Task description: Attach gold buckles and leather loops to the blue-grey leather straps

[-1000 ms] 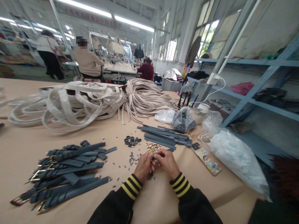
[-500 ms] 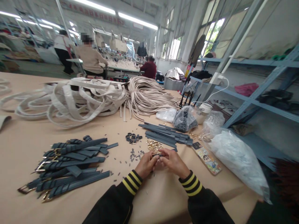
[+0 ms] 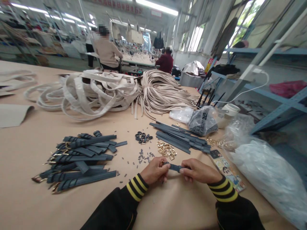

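A dark blue strap (image 3: 174, 167) stretches between my two hands above the table. My left hand (image 3: 155, 170) pinches its left end, where a bit of gold-coloured buckle shows by the fingers. At the strap's other end, the thumb and fingers of my right hand (image 3: 199, 171) are closed on it. Just beyond the hands lies a pile of gold buckles (image 3: 166, 150). Small dark pieces (image 3: 144, 157) are scattered near my left hand, with dark loops (image 3: 143, 138) behind them. Flat dark strips (image 3: 178, 135) lie farther back.
Buckled dark straps (image 3: 83, 159) are heaped at the left. Beige webbing (image 3: 100, 92) and a bundle of beige cords (image 3: 165, 91) fill the back. On the right are a phone (image 3: 229, 171), a clear plastic bag (image 3: 268, 179) and blue shelving (image 3: 275, 99). People sit farther off.
My hands have moved apart, my right hand going rightward, and the strap now shows stretched between them. The whole view has shifted slightly.
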A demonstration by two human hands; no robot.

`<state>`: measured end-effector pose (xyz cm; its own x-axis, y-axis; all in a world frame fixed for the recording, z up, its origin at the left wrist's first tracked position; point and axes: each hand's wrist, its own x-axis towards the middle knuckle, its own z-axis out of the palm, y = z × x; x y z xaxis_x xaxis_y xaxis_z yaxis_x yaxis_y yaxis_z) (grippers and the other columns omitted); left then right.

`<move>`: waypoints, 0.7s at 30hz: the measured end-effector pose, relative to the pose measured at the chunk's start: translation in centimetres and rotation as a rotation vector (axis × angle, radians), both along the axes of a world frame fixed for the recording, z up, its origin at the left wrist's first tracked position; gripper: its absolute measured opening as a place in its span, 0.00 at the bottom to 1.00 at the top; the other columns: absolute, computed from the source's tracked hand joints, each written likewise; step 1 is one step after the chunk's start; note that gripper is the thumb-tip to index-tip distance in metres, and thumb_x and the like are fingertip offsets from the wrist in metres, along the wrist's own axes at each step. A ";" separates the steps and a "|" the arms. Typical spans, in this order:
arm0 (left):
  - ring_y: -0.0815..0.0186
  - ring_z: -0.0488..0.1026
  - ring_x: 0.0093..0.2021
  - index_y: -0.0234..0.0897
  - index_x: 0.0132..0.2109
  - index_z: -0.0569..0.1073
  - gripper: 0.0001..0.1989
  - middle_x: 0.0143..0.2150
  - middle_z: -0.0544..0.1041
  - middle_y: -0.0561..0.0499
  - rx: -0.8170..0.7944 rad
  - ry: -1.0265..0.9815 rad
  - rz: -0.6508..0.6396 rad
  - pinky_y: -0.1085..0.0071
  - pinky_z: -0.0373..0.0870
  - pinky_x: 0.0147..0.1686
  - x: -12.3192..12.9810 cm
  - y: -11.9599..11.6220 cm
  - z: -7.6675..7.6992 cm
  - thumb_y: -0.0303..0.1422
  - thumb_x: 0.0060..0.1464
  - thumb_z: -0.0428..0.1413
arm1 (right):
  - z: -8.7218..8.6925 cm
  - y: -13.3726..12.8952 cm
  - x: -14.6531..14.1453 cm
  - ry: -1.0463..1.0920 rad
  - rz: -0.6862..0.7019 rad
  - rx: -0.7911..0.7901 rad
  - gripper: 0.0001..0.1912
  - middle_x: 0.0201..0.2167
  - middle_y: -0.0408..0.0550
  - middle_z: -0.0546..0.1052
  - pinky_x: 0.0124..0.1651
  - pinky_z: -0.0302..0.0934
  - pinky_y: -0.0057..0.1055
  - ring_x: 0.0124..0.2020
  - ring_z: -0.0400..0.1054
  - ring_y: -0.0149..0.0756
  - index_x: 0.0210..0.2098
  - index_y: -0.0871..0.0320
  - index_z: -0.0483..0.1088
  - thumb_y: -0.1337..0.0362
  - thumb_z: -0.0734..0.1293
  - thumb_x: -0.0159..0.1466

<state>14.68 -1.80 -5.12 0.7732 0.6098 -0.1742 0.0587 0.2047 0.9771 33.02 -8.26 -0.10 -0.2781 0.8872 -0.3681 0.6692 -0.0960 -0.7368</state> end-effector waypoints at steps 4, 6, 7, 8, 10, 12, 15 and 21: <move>0.74 0.65 0.13 0.35 0.30 0.61 0.10 0.18 0.69 0.56 -0.024 0.026 -0.047 0.82 0.55 0.11 -0.1 0.0 -0.1 0.38 0.49 0.50 | -1.1 0.1 -0.5 0.259 -0.075 -0.209 0.12 0.21 0.43 0.71 0.20 0.57 0.21 0.18 0.64 0.26 0.26 0.60 0.61 0.58 0.58 0.60; 0.75 0.65 0.14 0.35 0.30 0.61 0.10 0.18 0.69 0.57 -0.006 0.039 -0.046 0.82 0.55 0.12 -0.2 0.0 -0.3 0.37 0.49 0.50 | -1.6 0.1 -0.9 0.316 -0.104 -0.216 0.13 0.23 0.43 0.71 0.20 0.57 0.21 0.18 0.63 0.25 0.27 0.60 0.61 0.57 0.58 0.60; 0.75 0.64 0.14 0.35 0.30 0.62 0.09 0.17 0.68 0.57 0.007 0.046 -0.047 0.82 0.55 0.12 -0.2 0.0 -0.3 0.37 0.50 0.50 | -1.8 0.1 -1.0 0.319 -0.104 -0.201 0.13 0.22 0.43 0.71 0.20 0.56 0.21 0.17 0.62 0.25 0.28 0.61 0.62 0.56 0.58 0.60; 0.75 0.64 0.14 0.35 0.30 0.62 0.09 0.17 0.68 0.57 0.020 0.052 -0.051 0.82 0.56 0.13 -0.3 0.0 -0.3 0.36 0.50 0.50 | -2.0 0.1 -1.1 0.305 -0.097 -0.171 0.13 0.20 0.41 0.69 0.19 0.54 0.20 0.16 0.60 0.24 0.28 0.61 0.62 0.57 0.57 0.61; 0.76 0.63 0.13 0.35 0.30 0.62 0.08 0.16 0.68 0.58 0.046 0.059 -0.059 0.82 0.55 0.13 -0.4 0.1 -0.4 0.36 0.50 0.50 | -2.2 0.0 -1.2 0.254 -0.082 -0.080 0.13 0.17 0.39 0.66 0.19 0.51 0.21 0.16 0.57 0.24 0.26 0.61 0.63 0.59 0.57 0.61; 0.76 0.63 0.14 0.35 0.30 0.62 0.08 0.17 0.68 0.58 0.066 0.068 -0.063 0.82 0.55 0.13 -0.4 0.0 -0.4 0.35 0.50 0.49 | -2.5 -0.1 -1.2 0.218 -0.080 0.008 0.13 0.17 0.39 0.65 0.21 0.49 0.21 0.17 0.55 0.24 0.25 0.61 0.63 0.60 0.58 0.61; 0.75 0.63 0.14 0.35 0.30 0.62 0.08 0.17 0.68 0.57 0.094 0.082 -0.077 0.81 0.55 0.13 -0.4 0.0 -0.4 0.36 0.51 0.48 | -2.8 -0.2 -1.3 0.232 -0.100 0.050 0.13 0.17 0.39 0.65 0.21 0.48 0.21 0.18 0.54 0.24 0.24 0.60 0.61 0.60 0.58 0.61; 0.75 0.64 0.15 0.35 0.31 0.61 0.10 0.20 0.68 0.56 0.081 0.047 -0.162 0.81 0.56 0.13 -0.6 0.0 -0.3 0.38 0.54 0.46 | -2.6 -0.1 -1.7 0.206 -0.097 0.034 0.14 0.17 0.39 0.66 0.20 0.49 0.21 0.17 0.56 0.25 0.24 0.60 0.60 0.59 0.57 0.62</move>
